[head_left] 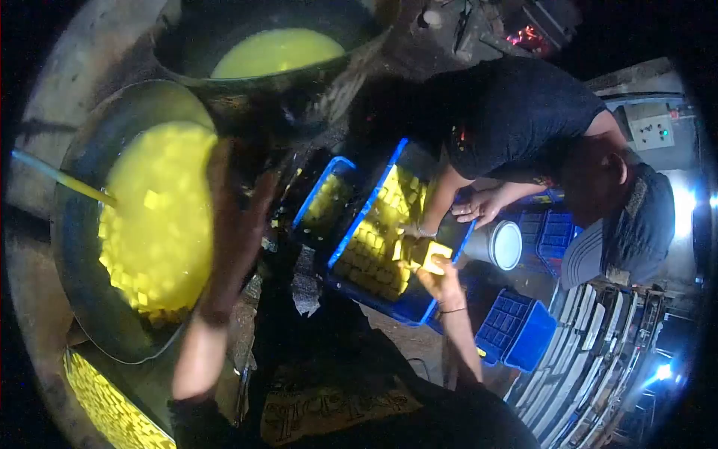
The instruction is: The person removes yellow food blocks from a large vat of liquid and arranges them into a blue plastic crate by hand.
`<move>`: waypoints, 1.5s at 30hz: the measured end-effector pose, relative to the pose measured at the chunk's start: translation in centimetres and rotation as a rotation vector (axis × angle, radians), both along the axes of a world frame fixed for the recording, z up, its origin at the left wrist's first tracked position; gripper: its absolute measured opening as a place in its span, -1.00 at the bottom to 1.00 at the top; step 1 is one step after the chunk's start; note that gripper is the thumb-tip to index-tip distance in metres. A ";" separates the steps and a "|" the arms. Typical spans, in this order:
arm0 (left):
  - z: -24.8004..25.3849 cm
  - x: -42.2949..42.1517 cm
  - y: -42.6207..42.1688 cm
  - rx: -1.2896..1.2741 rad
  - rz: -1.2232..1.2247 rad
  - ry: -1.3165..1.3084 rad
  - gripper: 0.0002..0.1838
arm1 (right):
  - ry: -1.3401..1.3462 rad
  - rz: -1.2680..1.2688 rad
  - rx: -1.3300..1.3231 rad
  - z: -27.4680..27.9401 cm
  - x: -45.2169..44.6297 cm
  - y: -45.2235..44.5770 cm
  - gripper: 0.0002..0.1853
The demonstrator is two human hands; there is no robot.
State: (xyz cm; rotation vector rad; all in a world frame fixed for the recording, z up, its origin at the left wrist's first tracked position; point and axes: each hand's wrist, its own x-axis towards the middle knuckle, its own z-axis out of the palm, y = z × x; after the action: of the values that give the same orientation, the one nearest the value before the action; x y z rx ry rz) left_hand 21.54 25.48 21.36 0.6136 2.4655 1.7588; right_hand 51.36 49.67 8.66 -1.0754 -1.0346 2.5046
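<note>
Through the head camera, my only view, I see the right hand [443,283] with its fingers closed around a pale yellow block [438,257], held over the right side of a long blue crate [367,202] where rows of similar blocks [372,243] lie. If that block is as soft as it looks, squeezing too hard could dent or split it, while too light a grip could let it slide and knock the rows below. A co-worker [516,112] leans in from the far right, one hand [421,230] down in the crate just beside mine and the other hand [482,203] near its right rim; I'd judge a bump between us the likeliest trouble, since we share so little room. The left hand [243,198] is in deep shadow at the right edge of the left wok [78,247]; I cannot tell whether its fingers are spread, curled or holding anything, nor whether it touches the rim. Blocks crowd the yellow liquid [168,194] in that wok, and if it is hot, a careless sweep of the forearm could mean a burn. A pole [63,179] slants into it from the left; catching that could splash liquid over the rim.
</note>
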 end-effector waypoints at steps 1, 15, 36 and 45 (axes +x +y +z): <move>-0.9 -0.2 -1.3 -0.236 0.027 0.166 -0.22 | 0.024 -0.026 -0.057 -3.5 1.4 0.4 -0.57; -1.9 1.3 -2.3 -0.608 -0.070 -0.041 -0.04 | -0.575 0.141 0.258 -21.9 2.4 8.8 -0.47; -2.0 -0.2 -5.2 -0.514 -0.109 -0.084 0.00 | -0.973 1.004 1.233 -29.3 0.6 7.7 -0.74; -3.2 -7.1 -24.5 -0.238 0.100 -0.377 -0.51 | -0.395 0.556 0.871 -9.9 -10.7 2.6 -0.74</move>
State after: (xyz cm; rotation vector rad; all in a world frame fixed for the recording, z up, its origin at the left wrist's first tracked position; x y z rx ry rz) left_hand 14.48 0.96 18.12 0.1267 2.4136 1.4168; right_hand 40.65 52.27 -1.28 -1.0732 -2.4924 1.7505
